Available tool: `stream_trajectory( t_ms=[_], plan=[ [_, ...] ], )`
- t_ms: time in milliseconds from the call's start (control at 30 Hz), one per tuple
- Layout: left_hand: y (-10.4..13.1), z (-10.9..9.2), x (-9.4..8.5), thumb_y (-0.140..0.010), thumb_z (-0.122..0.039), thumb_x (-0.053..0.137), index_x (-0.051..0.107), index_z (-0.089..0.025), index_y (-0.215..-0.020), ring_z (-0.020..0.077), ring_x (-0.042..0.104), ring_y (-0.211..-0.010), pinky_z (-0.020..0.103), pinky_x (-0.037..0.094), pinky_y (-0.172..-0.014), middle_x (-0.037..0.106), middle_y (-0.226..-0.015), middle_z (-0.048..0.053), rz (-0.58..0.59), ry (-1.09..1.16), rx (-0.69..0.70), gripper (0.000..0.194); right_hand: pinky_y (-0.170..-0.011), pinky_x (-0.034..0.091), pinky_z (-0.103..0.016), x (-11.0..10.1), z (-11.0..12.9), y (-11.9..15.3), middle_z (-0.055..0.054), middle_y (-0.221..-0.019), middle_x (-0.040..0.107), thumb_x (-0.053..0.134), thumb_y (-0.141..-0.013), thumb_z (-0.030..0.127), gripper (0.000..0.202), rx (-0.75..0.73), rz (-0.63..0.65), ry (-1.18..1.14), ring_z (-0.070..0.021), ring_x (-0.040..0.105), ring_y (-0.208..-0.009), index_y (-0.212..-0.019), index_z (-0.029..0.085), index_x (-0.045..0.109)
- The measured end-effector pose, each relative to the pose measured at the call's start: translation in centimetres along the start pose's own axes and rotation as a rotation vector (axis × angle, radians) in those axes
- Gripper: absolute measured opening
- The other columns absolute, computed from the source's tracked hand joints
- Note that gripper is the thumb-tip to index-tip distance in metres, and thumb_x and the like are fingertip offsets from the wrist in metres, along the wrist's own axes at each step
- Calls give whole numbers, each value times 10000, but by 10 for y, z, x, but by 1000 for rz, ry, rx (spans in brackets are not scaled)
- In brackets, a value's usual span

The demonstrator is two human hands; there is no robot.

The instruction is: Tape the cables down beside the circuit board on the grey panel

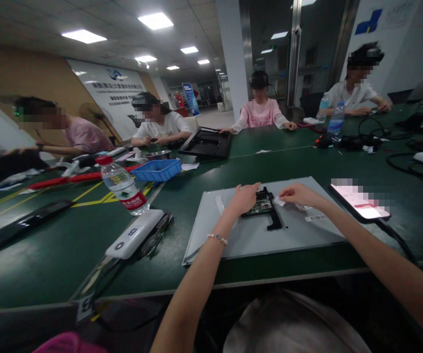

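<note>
A flat grey panel [211, 230] lies on the green table in front of me, with a black bracket [275, 219] and a green circuit board [261, 206] near its middle. My left hand [246, 197] rests at the left side of the board, fingers reaching over its upper edge; whether it grips anything is hidden. Just right of the bracket, my right hand [300, 194] pinches a small white piece [279, 201] between thumb and fingers. A white label [315, 218] is on the panel below my right hand.
A water bottle [125, 189], white power bank [136, 234] and blue basket [158, 170] stand left. A lit phone [360, 201] with a cable lies right. Across the table, a person in pink [261, 113] touches a black frame [207, 143]; several other people sit around.
</note>
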State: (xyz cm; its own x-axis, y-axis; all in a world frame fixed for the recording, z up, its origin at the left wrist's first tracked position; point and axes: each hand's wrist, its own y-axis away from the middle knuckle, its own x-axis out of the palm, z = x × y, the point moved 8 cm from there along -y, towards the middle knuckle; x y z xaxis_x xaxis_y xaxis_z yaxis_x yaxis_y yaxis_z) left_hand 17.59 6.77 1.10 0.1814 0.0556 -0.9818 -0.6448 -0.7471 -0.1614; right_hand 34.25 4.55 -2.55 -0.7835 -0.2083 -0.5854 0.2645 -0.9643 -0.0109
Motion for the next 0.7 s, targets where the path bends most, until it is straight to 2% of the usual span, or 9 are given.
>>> stream_trajectory(
  t_ms=[200, 367, 533, 700],
  plan=[
    [2, -3, -9, -894, -112, 269, 400, -197, -1370, 214, 435, -1269, 485, 205, -1117, 524, -1346, 95, -83, -11, 3, 501, -807, 503, -311, 2, 13, 6, -54, -909, 730, 607, -799, 246, 162, -20, 25, -15, -190, 667, -840, -899, 182, 717],
    [11, -20, -26, -897, -104, 258, 486, -202, -1295, 195, 449, -1241, 452, 211, -1122, 541, -1315, 72, -141, 32, 105, 469, -781, 509, -301, 8, 15, 4, -56, -883, 729, 599, -803, 253, 153, -32, 33, -27, -187, 665, -812, -872, 175, 711],
    [19, -44, -30, -921, -161, 294, 542, -216, -1222, 197, 464, -1211, 439, 200, -1128, 579, -1235, 68, -102, 22, 211, 394, -792, 510, -307, 13, 10, -1, -50, -848, 727, 609, -786, 263, 154, -62, 24, -58, -181, 665, -785, -860, 165, 704],
    [25, -60, -30, -900, -133, 340, 552, -218, -1193, 208, 485, -1168, 448, 187, -1131, 581, -1190, 71, -71, -70, 300, 372, -764, 512, -310, 13, 12, 0, -48, -832, 729, 616, -778, 268, 155, -67, -5, -35, -183, 665, -765, -848, 159, 700]
  ],
)
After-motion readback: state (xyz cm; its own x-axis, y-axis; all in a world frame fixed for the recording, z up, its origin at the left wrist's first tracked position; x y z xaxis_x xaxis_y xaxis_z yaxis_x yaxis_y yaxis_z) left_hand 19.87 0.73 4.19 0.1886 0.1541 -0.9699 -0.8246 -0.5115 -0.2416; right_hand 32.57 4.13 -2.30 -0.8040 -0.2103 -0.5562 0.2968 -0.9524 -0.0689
